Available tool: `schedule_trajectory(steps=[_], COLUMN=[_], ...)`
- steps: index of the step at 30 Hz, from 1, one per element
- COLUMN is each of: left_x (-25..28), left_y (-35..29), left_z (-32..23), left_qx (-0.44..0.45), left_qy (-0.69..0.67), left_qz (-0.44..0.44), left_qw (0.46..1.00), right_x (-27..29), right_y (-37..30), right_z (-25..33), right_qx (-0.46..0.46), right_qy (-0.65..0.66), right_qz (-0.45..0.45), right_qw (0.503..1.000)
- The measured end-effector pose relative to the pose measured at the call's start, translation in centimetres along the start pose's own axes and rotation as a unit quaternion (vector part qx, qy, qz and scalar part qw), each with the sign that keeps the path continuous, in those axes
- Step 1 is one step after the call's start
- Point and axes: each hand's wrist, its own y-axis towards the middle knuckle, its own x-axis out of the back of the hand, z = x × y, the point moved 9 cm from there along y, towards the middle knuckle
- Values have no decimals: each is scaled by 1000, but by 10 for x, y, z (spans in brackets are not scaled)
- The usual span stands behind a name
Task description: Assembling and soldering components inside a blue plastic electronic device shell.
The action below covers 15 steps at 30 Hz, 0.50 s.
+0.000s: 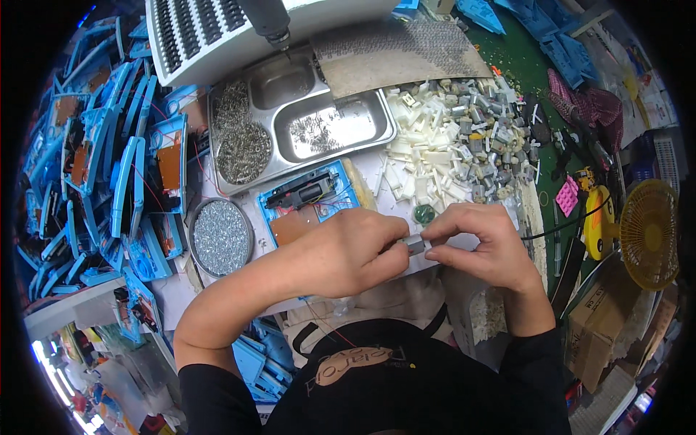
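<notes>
My left hand (366, 254) is closed round a small grey metal motor (415, 244), its silver body showing between the fingers. From the other side, the thumb and fingertips of my right hand (486, 243) pinch at the motor's white end. Just behind my left hand lies a blue plastic housing (345, 174) with a black part, thin wires and a brown board inside, partly hidden by my forearm. Loose white plastic pieces and small grey motors are heaped in a pile (464, 138) beyond my right hand, with a round green thing (424, 214) at its near edge.
A steel compartment tray (264, 101) holds small metal parts, below a power screwdriver (272, 25). A round dish (221, 235) of tiny silvery pieces stands left. Blue housings (109, 152) are stacked far left. Rightward are a yellow fan (647, 235) and a cardboard box (598, 322).
</notes>
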Motion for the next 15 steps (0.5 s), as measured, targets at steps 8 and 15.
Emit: schedule_trajectory(steps=[8, 15], left_x=[-31, 103], left_y=[40, 183], left_z=[20, 37], left_qx=[187, 12], left_qy=[-321, 215], left_qz=[204, -165], left_qw=[906, 963], right_x=[32, 45], right_y=[-28, -41], right_z=[19, -50], right_qx=[216, 14], right_qy=[-143, 285], right_qz=[-154, -323], right_qw=[953, 903])
